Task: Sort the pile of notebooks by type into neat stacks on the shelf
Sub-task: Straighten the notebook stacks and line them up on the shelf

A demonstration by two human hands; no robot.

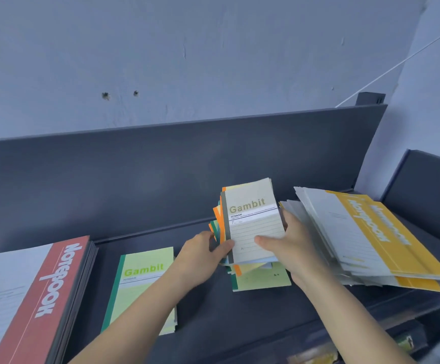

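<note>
Both hands hold a bundle of small Gambit notebooks (pixel 251 219) tilted up above the dark shelf (pixel 161 195). A beige-grey cover faces me, with orange and green covers fanned out behind it. My left hand (pixel 203 254) grips the bundle's left edge. My right hand (pixel 289 245) grips its right side, thumb across the front cover. Under the bundle lie more small green notebooks (pixel 263 281). A green Gambit stack (pixel 142 282) lies flat to the left. A stack of large red notebooks (pixel 32 292) sits at far left. An untidy pile of large yellow and grey notebooks (pixel 366 235) sits at right.
The shelf's dark back panel (pixel 161 164) rises behind the stacks, with a pale blue wall (pixel 187 61) above it. A second dark panel (pixel 429 185) stands at the far right. The shelf's front edge (pixel 318 334) runs along the bottom right, with clutter below it.
</note>
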